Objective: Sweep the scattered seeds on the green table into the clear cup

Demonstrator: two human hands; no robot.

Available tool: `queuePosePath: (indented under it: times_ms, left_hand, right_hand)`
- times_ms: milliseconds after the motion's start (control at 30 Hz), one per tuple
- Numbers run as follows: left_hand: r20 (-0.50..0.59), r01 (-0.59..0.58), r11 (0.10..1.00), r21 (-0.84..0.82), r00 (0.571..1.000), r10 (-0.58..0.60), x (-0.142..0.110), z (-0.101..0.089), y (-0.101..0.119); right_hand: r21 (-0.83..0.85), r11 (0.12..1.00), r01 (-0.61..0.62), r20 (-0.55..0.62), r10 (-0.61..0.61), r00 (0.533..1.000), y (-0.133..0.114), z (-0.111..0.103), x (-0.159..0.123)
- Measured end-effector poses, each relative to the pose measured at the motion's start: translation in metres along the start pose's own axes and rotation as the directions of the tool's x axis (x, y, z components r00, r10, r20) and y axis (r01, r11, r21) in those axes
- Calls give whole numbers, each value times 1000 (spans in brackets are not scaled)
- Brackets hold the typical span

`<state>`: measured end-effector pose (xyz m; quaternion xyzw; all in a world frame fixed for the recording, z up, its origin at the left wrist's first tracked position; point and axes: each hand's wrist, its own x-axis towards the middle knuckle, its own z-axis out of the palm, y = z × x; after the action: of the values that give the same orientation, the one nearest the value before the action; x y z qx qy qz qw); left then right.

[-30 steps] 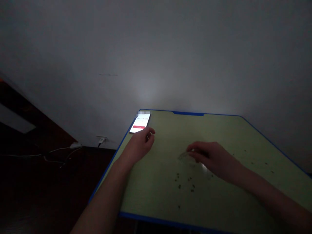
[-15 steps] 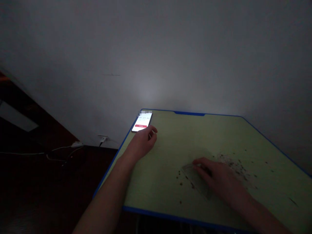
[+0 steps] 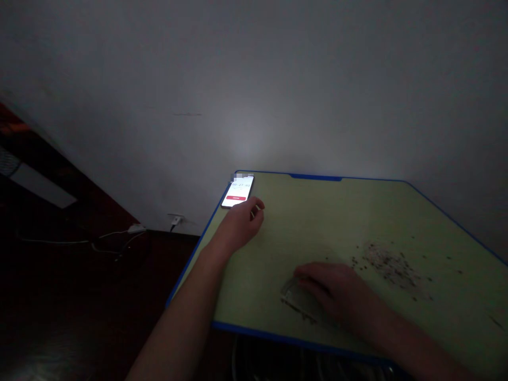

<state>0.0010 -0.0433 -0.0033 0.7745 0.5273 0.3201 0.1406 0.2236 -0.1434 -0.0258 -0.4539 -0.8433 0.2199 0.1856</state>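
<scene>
You've got two hands in there, one left hand [image 3: 244, 225] and one right hand [image 3: 337, 286]. Also one table [image 3: 301, 222], one lit phone [image 3: 238, 191] at its far left and one clear flat piece [image 3: 292, 295] near the front. I count one pale patch [image 3: 397, 269] on the right, lol, but the dark specks [image 3: 460, 272] are too many and blurry. One wall plug [image 3: 177, 220] at left.

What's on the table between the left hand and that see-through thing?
Only bare green tabletop shows between the left hand and the see-through piece, in the head view.
</scene>
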Motion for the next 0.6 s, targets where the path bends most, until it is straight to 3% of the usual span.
queuePosePath:
  times_ms: [600]
  left_hand:
    - [10,3,1000,-8,1000,-3,0,0,2]
  right_hand:
    - [35,982,186,91,-189,978,-25,13,-5]
